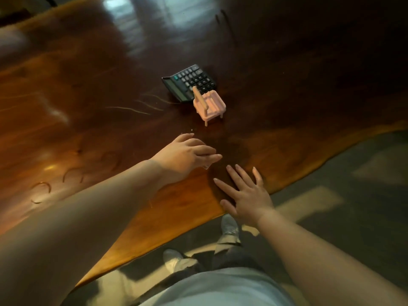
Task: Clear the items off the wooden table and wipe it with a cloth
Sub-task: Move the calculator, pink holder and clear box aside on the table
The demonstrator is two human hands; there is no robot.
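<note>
The dark glossy wooden table [88, 120] fills most of the view. A black calculator [190, 82] lies near its middle, with its display end raised. Touching its near side stands a small pink holder [210, 106] on short legs with a slanted wooden peg. My left hand [187, 154] reaches over the table short of the holder, palm down, fingers close together. A small clear thing [206, 172] peeks out beneath it; whether the hand grips it is unclear. My right hand [245, 194] lies flat by the table's wavy near edge, fingers spread, holding nothing.
A few thin light strands [141, 107] lie left of the calculator, and curved marks [42, 191] show on the table's left part. Beyond the near edge is a grey floor [353, 195] with my two shoes [229, 226]. No cloth is in view.
</note>
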